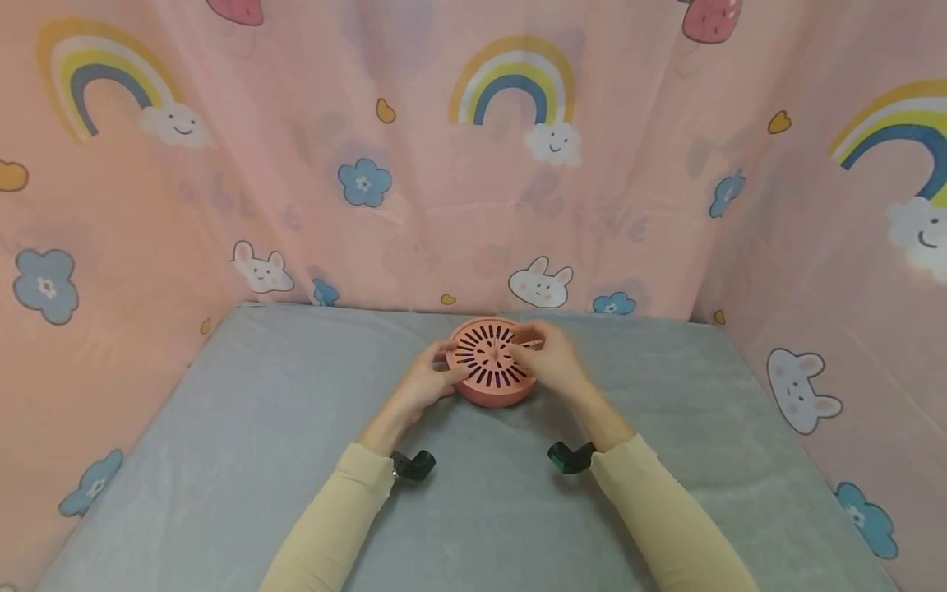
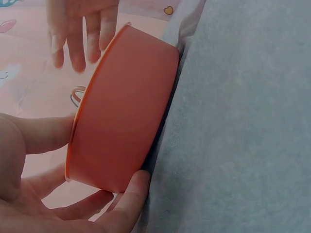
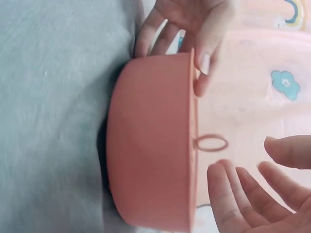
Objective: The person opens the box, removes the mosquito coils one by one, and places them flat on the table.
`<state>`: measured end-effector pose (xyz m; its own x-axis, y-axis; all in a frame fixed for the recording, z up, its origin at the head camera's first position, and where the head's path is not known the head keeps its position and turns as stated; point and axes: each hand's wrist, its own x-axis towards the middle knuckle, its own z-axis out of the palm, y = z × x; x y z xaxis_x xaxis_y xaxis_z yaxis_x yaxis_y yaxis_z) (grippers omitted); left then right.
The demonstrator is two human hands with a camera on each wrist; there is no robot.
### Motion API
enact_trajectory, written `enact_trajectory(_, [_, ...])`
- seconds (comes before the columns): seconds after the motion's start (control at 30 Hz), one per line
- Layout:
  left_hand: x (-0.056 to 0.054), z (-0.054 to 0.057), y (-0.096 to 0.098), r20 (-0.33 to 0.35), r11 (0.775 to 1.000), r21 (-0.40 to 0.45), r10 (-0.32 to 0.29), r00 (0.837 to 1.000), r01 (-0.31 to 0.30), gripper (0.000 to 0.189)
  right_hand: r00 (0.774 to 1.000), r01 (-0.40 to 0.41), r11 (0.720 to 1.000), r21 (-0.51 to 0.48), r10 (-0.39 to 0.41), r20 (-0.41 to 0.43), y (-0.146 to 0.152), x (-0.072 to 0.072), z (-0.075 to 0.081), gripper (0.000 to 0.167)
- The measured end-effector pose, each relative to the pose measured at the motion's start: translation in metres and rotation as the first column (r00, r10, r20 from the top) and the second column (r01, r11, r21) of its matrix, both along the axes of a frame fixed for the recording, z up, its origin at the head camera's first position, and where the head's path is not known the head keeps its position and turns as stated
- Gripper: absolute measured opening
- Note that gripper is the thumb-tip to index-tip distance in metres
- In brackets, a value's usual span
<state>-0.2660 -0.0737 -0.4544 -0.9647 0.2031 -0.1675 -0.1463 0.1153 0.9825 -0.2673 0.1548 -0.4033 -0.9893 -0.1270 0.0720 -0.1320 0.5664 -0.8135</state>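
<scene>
A round pink box with a slotted lid, which looks like a mosquito coil holder (image 1: 494, 396), rests on the grey cloth near its back edge. The lid's slots radiate like a wheel, and a small ring (image 3: 212, 143) stands up from its middle. My left hand (image 1: 425, 381) grips the box from the left, thumb at the lid's rim and fingers along the side wall. Over the right part of the lid hovers my right hand (image 1: 556, 360), its fingers spread and loosely bent. In the right wrist view those fingertips (image 3: 221, 170) stay a little apart from the ring.
Grey cloth (image 1: 244, 460) covers the table. A pink curtain (image 1: 444, 205) printed with rainbows, flowers and rabbits hangs close behind the box and along both sides. Dark wrist cameras (image 1: 416, 466) sit at both sleeve cuffs.
</scene>
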Motion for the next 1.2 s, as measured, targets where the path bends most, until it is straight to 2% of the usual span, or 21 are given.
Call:
enact_trajectory(0.1, [0.000,0.000,0.000,-0.002,1.000,-0.003,0.000,1.000,0.000,0.056,0.999,-0.005,0.998,-0.056,0.007,0.036,-0.007,-0.006,-0.008,0.042])
enact_trajectory(0.2, [-0.001,0.000,0.000,-0.004,1.000,-0.005,-0.001,1.000,0.001,0.056,0.995,0.004,0.988,-0.151,0.011,0.098,-0.012,-0.011,-0.015,0.043])
enact_trajectory(0.33, [-0.001,0.000,0.000,-0.005,1.000,-0.007,0.001,1.000,-0.001,0.056,0.984,0.023,0.962,-0.272,0.027,0.179,-0.019,-0.015,-0.018,0.046])
enact_trajectory(0.5, [0.000,0.000,0.000,-0.016,1.000,-0.024,-0.002,1.000,0.002,0.056,0.971,0.031,0.931,-0.364,0.059,0.232,-0.024,-0.018,-0.019,0.048])
enact_trajectory(0.67, [0.000,-0.001,0.000,-0.015,0.999,-0.039,-0.008,1.000,0.007,0.056,0.948,0.067,0.891,-0.449,0.085,0.308,-0.025,-0.023,-0.019,0.048])
enact_trajectory(0.8, [-0.001,-0.002,-0.001,-0.026,1.000,-0.030,-0.011,1.000,0.010,0.058,0.934,0.070,0.880,-0.470,0.108,0.341,-0.024,-0.027,-0.019,0.046])
enact_trajectory(0.9, [-0.001,-0.002,-0.002,-0.034,1.000,-0.023,-0.011,0.999,0.010,0.060,0.932,0.058,0.887,-0.458,0.117,0.344,-0.025,-0.029,-0.018,0.045])
enact_trajectory(1.2, [0.000,0.000,-0.004,-0.046,0.999,-0.045,0.010,0.999,-0.012,0.064,0.956,0.019,0.907,-0.421,0.107,0.272,-0.022,-0.025,-0.008,0.046])
